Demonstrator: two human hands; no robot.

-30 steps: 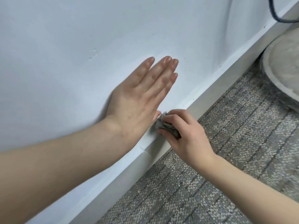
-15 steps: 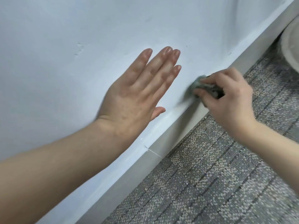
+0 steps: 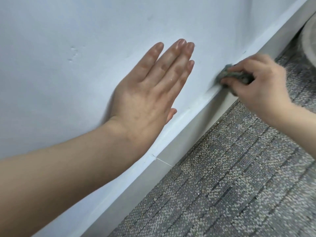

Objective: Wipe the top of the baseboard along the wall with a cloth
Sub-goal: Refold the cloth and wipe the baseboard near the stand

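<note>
Where the right hand (image 3: 259,86) grips, cloth (image 3: 227,74), seemingly atop baseboard (image 3: 188,135) slanting lower-left to upper-right.

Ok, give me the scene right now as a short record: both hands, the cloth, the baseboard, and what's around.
left hand: flat against the wall, fingers straight, holds nothing
right hand: grips the cloth, blurred
cloth: grey, bunched, pressed on the baseboard's top edge
baseboard: runs from lower left to upper right; thin joint line below the left wrist
floor: grey patterned carpet
upper right: pale round object, cut off by the frame
</note>
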